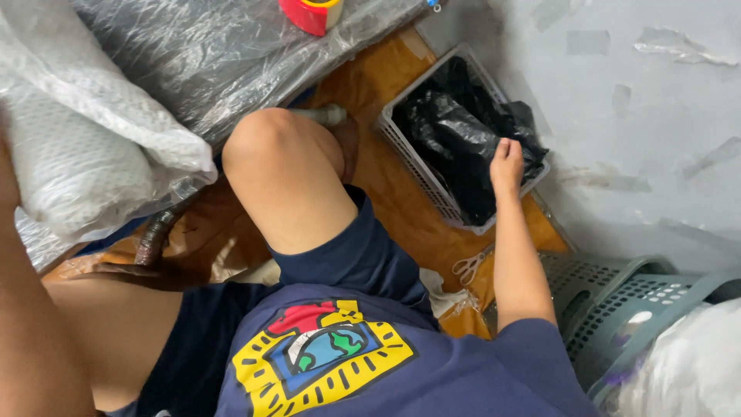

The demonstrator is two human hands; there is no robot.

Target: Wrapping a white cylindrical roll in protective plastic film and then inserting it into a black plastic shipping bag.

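A white slotted basket stands on the brown floor covering by the wall, lined with a crumpled black plastic bag. My right hand reaches into it, fingers curled onto the bag near the basket's right rim. My bent right knee rises in the middle of the view. Only my left forearm shows along the left edge; its hand is hidden.
Small scissors lie on the floor beside my right arm. Grey-green slotted baskets sit at the lower right. A bagged white foam-mesh bundle fills the left. Above lie clear plastic sheeting and a red tape roll.
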